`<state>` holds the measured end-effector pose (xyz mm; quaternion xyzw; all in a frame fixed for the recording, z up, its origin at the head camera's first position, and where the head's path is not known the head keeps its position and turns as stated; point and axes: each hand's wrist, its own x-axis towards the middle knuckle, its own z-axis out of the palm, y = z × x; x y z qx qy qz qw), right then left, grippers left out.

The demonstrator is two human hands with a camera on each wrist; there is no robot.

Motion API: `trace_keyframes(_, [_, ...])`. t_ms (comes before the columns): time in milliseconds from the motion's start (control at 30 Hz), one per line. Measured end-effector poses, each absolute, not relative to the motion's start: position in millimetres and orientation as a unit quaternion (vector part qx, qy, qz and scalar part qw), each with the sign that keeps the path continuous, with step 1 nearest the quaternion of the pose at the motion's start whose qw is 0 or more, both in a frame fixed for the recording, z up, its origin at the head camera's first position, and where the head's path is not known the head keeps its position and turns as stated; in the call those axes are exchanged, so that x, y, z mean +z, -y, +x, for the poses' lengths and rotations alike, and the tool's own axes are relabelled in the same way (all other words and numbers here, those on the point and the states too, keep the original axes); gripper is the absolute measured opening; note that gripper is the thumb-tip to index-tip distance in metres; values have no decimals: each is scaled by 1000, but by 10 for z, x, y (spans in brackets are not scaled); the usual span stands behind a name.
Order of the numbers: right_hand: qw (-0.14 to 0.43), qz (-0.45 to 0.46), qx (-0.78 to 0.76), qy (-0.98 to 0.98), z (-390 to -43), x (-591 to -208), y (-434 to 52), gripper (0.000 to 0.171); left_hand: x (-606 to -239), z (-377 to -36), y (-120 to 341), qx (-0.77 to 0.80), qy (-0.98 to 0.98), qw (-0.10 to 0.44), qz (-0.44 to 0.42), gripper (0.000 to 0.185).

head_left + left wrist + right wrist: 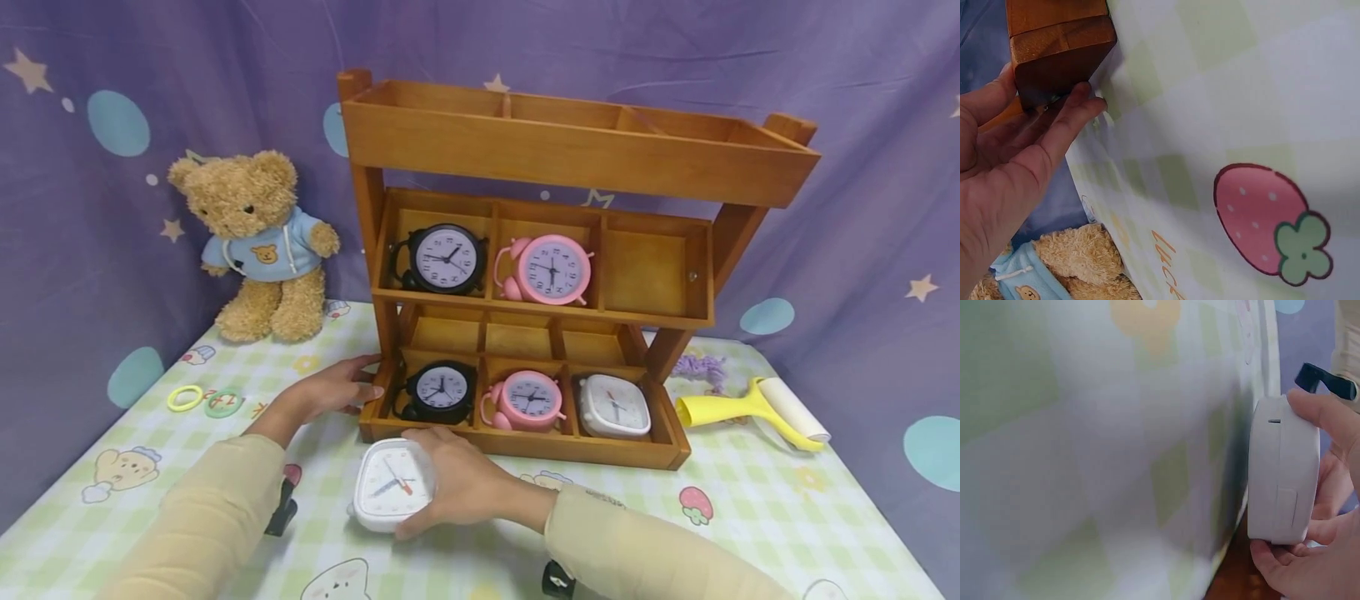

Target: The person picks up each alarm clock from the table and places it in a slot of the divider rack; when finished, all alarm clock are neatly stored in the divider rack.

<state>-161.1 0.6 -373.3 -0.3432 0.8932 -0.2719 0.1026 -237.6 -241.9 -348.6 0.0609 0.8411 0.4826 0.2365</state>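
My right hand [467, 477] grips a white square alarm clock [392, 485] by its edges, in front of the rack's lower left corner. Its dial faces up toward the head camera; the right wrist view shows its plain side [1282, 475] between thumb and fingers. With fairly straight fingers, my left hand [330, 392] touches the lower left end of a brown wooden rack [577, 150]. In the bottom row sit a black clock [441, 390], a pink clock [531, 398] and a white clock [617, 405]. Higher up are another black clock [447, 258] and pink clock [553, 268].
A teddy bear [262, 242] in a blue hoodie stands at the back left. Yellow and green rings [185, 398] lie left of the rack. On the right are a yellow-handled lint roller [757, 408] and a purple fuzzy item [701, 367]. A checked cloth [750, 517] covers the table.
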Motion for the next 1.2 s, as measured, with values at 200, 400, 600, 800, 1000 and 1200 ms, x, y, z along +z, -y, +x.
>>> trace_keyframes(200, [102,-354,-298,-881,-1627,-3637,-178,105,-3488,-2371,2418,481,-843,231,62,73])
trace_keyframes(400, [100,-345,-304,-883,-1636,-3510,-356,106,-3505,-2368,2420,484,-843,224,64,72])
trace_keyframes(600, [83,-350,-325,-875,-1654,-3323,-589,106,-3507,-2379,2420,484,-843,226,63,73])
trace_keyframes(800, [46,-359,-330,-872,-1679,-3173,-848,106,-3506,-2381,2400,489,-840,228,57,72])
trace_keyframes(1000, [39,-351,-340,-872,-1700,-2979,-1107,108,-3505,-2374,2407,495,-835,232,65,73])
trace_keyframes(1200, [-14,-345,-324,-881,-1740,-2772,-1386,110,-3507,-2376,2415,497,-833,235,64,74])
